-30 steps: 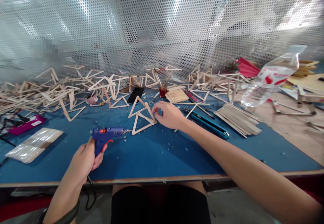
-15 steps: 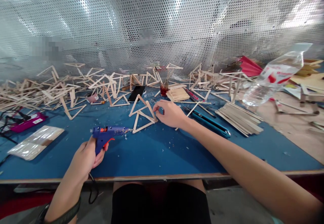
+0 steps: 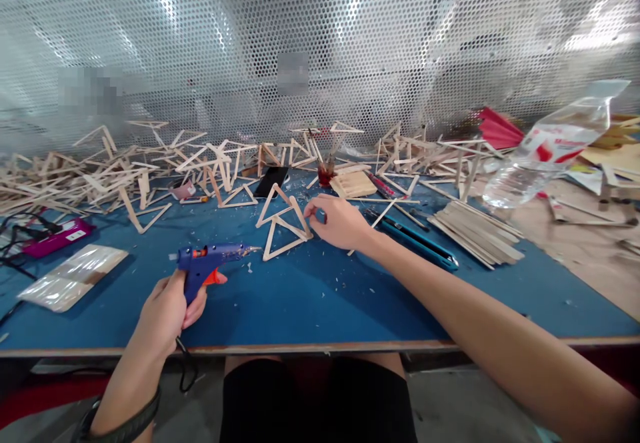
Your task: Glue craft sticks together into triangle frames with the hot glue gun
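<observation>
Left hand [image 3: 166,309] wrapped round blue glue gun [image 3: 199,267] | right hand [image 3: 341,221] half-curled (hold: cannot tell) | beside stick frame [image 3: 285,248]

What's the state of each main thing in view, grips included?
Left grip, closed around the glue gun
Glue gun, held; whether hot, unclear
Right grip, curled beside the stick frame; contact unclear
Stick frame, joined into triangles
Power strip, plugs inserted
Smartphone, lying, screen dark
Plastic bottle, label on; fill unclear
Loose sticks, piled flat
Plastic packet, lying flat; seal unclear
</observation>
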